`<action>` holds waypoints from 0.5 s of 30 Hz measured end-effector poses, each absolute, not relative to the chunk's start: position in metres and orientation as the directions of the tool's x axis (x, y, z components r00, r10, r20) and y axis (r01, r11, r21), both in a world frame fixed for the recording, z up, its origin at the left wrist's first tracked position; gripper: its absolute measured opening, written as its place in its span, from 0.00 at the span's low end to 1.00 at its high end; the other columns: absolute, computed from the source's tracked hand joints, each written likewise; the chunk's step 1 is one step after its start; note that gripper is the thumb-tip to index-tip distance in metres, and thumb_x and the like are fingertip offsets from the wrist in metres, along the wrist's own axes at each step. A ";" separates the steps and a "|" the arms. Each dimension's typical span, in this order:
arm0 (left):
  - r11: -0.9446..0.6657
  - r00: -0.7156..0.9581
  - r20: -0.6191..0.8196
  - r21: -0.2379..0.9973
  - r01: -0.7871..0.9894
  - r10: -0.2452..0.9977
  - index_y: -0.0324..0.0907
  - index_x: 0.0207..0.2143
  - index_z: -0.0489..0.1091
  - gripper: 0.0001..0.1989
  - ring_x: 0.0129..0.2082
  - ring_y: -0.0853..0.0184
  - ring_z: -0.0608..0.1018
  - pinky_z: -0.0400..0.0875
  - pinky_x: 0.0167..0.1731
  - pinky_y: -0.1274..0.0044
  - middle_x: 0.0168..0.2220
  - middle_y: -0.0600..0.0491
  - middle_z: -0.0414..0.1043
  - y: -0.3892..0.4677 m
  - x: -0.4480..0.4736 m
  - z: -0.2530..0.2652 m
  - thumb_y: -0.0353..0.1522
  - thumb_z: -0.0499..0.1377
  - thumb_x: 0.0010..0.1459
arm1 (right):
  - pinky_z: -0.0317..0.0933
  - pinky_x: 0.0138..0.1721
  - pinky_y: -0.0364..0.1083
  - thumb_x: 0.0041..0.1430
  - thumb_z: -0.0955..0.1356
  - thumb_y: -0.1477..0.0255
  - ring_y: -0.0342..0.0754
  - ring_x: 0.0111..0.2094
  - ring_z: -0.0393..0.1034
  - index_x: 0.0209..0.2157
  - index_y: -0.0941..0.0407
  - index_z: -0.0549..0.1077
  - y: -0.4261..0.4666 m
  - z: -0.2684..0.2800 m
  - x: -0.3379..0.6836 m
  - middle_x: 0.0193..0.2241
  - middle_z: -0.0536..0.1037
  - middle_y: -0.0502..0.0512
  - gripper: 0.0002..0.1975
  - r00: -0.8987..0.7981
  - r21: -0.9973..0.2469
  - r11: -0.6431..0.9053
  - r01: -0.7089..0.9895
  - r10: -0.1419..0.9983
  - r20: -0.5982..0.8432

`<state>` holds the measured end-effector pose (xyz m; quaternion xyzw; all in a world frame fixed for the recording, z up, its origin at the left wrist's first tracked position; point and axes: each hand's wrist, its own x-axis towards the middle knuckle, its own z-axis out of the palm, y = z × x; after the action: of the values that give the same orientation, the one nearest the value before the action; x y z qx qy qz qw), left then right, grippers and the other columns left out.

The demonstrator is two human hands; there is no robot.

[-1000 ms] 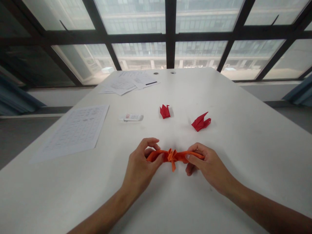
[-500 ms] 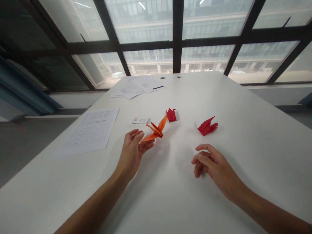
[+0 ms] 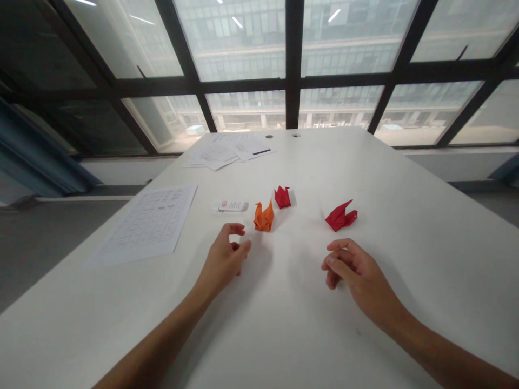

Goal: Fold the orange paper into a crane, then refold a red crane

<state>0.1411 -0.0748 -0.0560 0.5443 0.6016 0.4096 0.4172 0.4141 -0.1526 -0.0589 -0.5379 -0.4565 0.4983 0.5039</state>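
Note:
An orange origami crane (image 3: 263,218) rests on the white table, just beyond and to the right of my left hand (image 3: 227,253). That hand is open, thumb and fingers apart, with nothing in it and a small gap to the crane. Behind the orange crane sits a small red origami crane (image 3: 283,198). A second red origami crane (image 3: 340,216) lies tilted on the right. Nearest to it is my right hand (image 3: 353,268), hovering just in front with loosely curled fingers apart and holding nothing.
A white tube of glue (image 3: 231,206) lies behind my left hand. To the left is a printed sheet (image 3: 150,221) on the table (image 3: 279,335). More loose papers (image 3: 223,151) are spread at the far left, near two round holes. Windows stand past the far edge.
My left hand has let go of the orange crane, which now stands on the table, and the fingers have drawn back. The right hand has barely moved. The view has tilted slightly up.

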 end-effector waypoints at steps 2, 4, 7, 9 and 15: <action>-0.064 0.003 0.074 0.847 0.528 0.997 0.47 0.57 0.64 0.29 0.23 0.71 0.75 0.67 0.19 0.79 0.54 0.46 0.72 -0.068 0.143 -0.058 0.41 0.66 0.55 | 0.62 0.25 0.45 0.62 0.69 0.66 0.43 0.23 0.68 0.42 0.52 0.65 -0.144 -0.054 0.426 0.30 0.75 0.47 0.10 0.216 -0.994 0.072 0.083 0.972 0.089; -0.168 0.056 0.183 0.682 0.711 0.981 0.46 0.63 0.60 0.35 0.30 0.65 0.80 0.72 0.29 0.73 0.59 0.42 0.70 -0.055 0.147 -0.059 0.43 0.66 0.55 | 0.63 0.27 0.45 0.62 0.70 0.67 0.44 0.26 0.68 0.42 0.51 0.67 -0.134 -0.050 0.441 0.33 0.74 0.48 0.10 0.334 -0.952 0.159 0.263 0.910 0.244; -0.195 0.103 0.189 0.571 0.797 0.977 0.48 0.65 0.60 0.42 0.47 0.49 0.81 0.72 0.41 0.67 0.58 0.41 0.73 -0.029 0.155 -0.055 0.43 0.71 0.50 | 0.65 0.29 0.46 0.61 0.69 0.70 0.46 0.30 0.69 0.45 0.52 0.68 -0.119 -0.052 0.466 0.38 0.74 0.52 0.10 0.393 -0.834 0.155 0.529 0.827 0.402; -0.189 0.122 0.158 0.529 0.827 0.980 0.49 0.64 0.63 0.38 0.48 0.47 0.81 0.71 0.42 0.66 0.52 0.43 0.78 -0.013 0.162 -0.051 0.44 0.69 0.53 | 0.68 0.33 0.49 0.62 0.66 0.71 0.47 0.31 0.69 0.47 0.53 0.70 -0.109 -0.058 0.480 0.42 0.73 0.56 0.11 0.353 -0.751 0.162 0.640 0.806 0.475; -0.150 0.081 0.186 0.395 0.907 0.979 0.39 0.71 0.50 0.42 0.46 0.42 0.80 0.71 0.43 0.61 0.53 0.32 0.74 -0.003 0.173 -0.037 0.43 0.62 0.61 | 0.60 0.59 0.62 0.58 0.67 0.74 0.59 0.54 0.67 0.52 0.52 0.76 -0.089 -0.079 0.504 0.54 0.73 0.63 0.19 0.171 -0.647 0.232 0.726 0.851 0.497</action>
<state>0.1727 -0.0034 -0.0373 0.7298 0.6460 0.2056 0.0884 0.5039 -0.0887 -0.0789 -0.6158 -0.6401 0.0685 0.4543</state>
